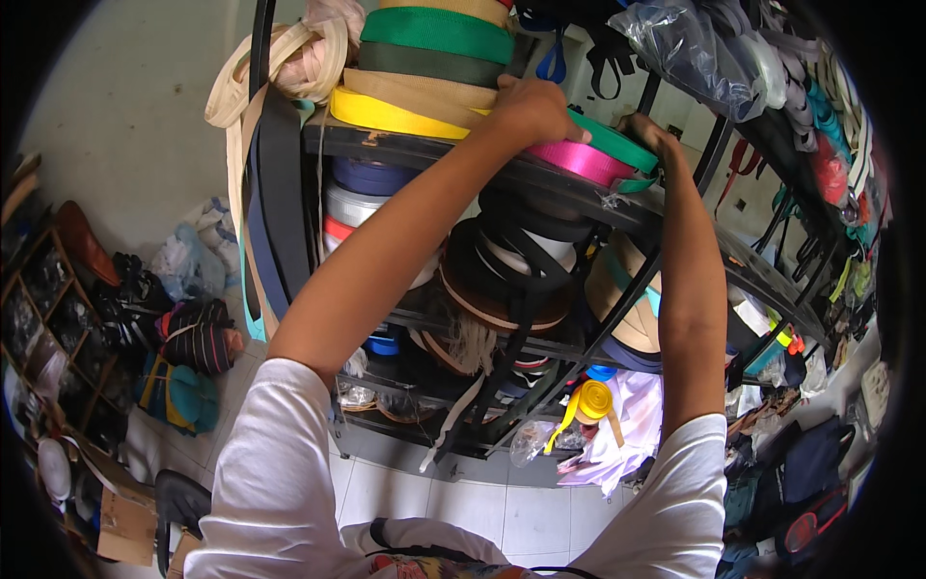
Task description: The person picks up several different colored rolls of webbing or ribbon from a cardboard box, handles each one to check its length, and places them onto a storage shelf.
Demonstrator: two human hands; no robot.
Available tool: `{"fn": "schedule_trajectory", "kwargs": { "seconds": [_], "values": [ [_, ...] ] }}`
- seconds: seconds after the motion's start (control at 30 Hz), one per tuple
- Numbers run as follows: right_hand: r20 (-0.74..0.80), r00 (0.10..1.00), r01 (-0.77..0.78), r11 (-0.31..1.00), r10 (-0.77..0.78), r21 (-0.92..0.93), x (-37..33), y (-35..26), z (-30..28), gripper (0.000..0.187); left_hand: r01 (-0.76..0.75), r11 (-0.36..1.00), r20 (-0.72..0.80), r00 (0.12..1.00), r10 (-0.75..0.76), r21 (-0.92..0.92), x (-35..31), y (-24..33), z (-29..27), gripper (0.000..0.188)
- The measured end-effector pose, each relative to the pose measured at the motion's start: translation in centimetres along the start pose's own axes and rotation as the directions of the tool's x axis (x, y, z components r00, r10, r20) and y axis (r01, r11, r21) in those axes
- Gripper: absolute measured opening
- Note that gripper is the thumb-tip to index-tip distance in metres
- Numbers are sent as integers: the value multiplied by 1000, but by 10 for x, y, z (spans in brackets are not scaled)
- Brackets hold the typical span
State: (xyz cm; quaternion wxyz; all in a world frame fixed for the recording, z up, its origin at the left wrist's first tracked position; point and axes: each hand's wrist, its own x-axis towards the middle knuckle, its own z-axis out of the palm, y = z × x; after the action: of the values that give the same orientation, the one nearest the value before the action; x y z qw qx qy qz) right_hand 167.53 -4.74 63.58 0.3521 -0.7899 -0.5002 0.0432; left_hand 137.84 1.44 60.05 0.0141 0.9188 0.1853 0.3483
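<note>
On the upper shelf lies a roll of green webbing (617, 147) on top of a roll of pink webbing (583, 162). My left hand (536, 110) is closed at the green roll's left side, its thumb by the green and pink edges; its other fingers are partly hidden. At the far right side, my right hand (650, 133) curls round the green roll's edge. Beside my left hand stands a stack with a yellow roll (395, 114), a tan roll (420, 89), a dark green roll (429, 63) and another green roll (439, 34).
Black metal shelf posts (714, 154) rise near my right arm. Lower shelves hold black rolls (506, 261) and tan rolls (627, 299). Long straps (280, 183) hang at the left. A clear plastic bag (690, 53) sits high up. Bags and goods (198, 338) lie along the left wall.
</note>
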Motion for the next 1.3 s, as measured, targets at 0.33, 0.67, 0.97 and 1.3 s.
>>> {"fn": "schedule_trajectory", "kwargs": {
  "seconds": [0.33,0.67,0.97,1.3],
  "values": [
    [58,996,71,981,-62,-180,18,1,-5,39,100,991,-303,945,-121,-84,-12,15,48,92],
    [-69,996,-61,993,54,-101,4,-23,8,68,35,999,-397,917,-31,3,-33,10,56,94],
    [-595,675,468,877,-437,-113,-112,-61,26,46,53,989,-597,793,-124,-136,-167,64,31,54],
    [-450,660,680,221,-602,699,-368,-68,270,11,672,707,-313,637,-704,-221,-404,69,22,31]
  ]
}}
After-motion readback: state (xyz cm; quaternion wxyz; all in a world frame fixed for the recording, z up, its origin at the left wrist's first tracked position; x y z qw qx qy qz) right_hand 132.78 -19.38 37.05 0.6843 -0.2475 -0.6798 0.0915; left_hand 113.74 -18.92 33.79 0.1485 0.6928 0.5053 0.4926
